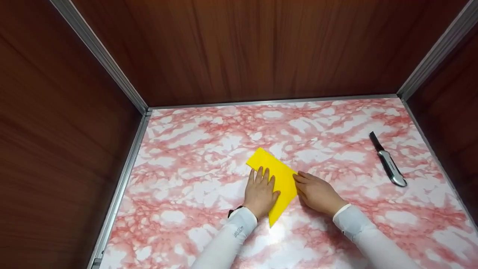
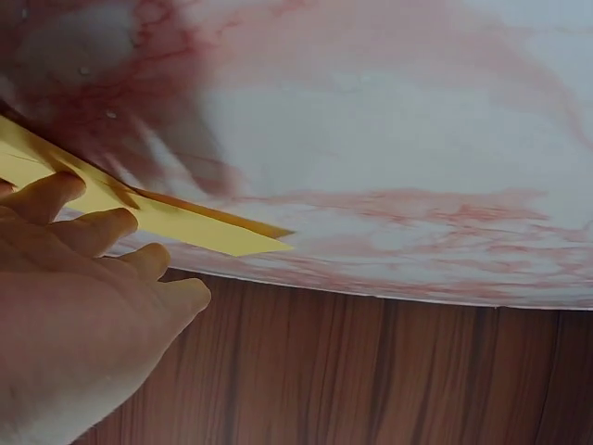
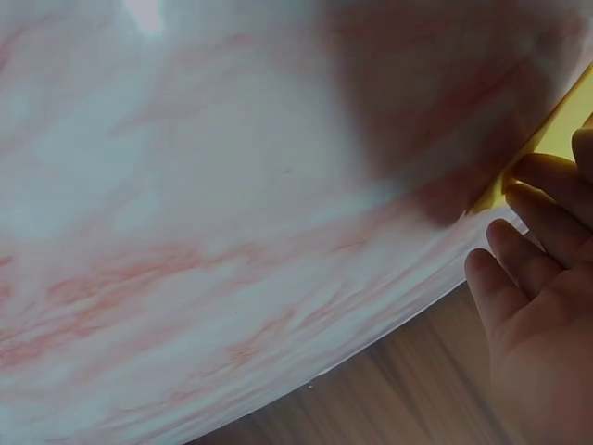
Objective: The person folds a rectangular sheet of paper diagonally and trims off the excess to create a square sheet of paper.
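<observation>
A folded sheet of yellow paper (image 1: 285,184) lies at an angle on the marbled tabletop, with a pointed lower end. My left hand (image 1: 259,194) rests on its left part, fingers extended and spread. In the left wrist view two layers of the paper (image 2: 218,230) show at the end beyond the fingertips. At the paper's right edge, my right hand (image 1: 319,192) touches the fold with its fingertips. The right wrist view shows the fingers of that hand (image 3: 542,250) loosely bent against the paper's edge (image 3: 500,190); its thumb is hidden there.
A utility knife (image 1: 390,166) with a grey and black handle and dark blade lies to the right. Brown wood-grain panels (image 1: 239,52) with metal edging (image 1: 119,74) enclose the red-and-white tabletop (image 1: 179,194) at the back, left and right.
</observation>
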Demonstrator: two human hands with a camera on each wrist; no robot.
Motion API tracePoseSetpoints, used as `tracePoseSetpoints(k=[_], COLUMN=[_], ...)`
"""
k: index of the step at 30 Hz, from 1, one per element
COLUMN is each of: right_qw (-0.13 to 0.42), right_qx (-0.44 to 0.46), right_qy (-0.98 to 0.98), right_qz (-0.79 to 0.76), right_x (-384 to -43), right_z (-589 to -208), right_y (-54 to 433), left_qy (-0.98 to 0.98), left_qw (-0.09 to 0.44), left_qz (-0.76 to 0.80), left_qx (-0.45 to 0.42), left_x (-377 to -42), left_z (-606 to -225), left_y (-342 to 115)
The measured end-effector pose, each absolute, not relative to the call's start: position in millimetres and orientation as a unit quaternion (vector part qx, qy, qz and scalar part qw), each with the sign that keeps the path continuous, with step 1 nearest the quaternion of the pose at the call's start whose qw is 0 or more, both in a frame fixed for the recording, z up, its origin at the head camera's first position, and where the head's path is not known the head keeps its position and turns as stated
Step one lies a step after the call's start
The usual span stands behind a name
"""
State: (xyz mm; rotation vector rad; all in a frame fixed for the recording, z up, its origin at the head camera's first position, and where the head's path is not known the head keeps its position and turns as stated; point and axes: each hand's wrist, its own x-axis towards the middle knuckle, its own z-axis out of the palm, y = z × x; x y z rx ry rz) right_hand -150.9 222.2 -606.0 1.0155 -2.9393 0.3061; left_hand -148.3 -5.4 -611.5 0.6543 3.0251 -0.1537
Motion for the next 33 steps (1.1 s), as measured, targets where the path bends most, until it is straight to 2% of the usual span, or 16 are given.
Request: tracePoseSetpoints(k=[11, 21, 29, 33], right_qw=[-0.024, -0.018, -0.004, -0.003], right_qx=[0.371, 0.337, 0.335, 0.327], right_qy=[-0.920, -0.933, -0.935, -0.937], right_qz=[0.125, 0.125, 0.114, 0.122], right_x=[-131, -123, -125, -124], right_z=[-608, -610, -611, -613], right_y=[210, 202, 197, 195], left_qy=[0.977, 0.945, 0.944, 0.944], left_qw=[0.057, 0.009, 0.050, 0.052], left_qz=[-0.068, 0.020, 0.058, 0.066], left_qx=[0.193, 0.327, 0.320, 0.319], left_x=[-158, -145, -145, -146], left_z=[-617, -619, -621, -622], left_y=[-8, -19, -30, -32])
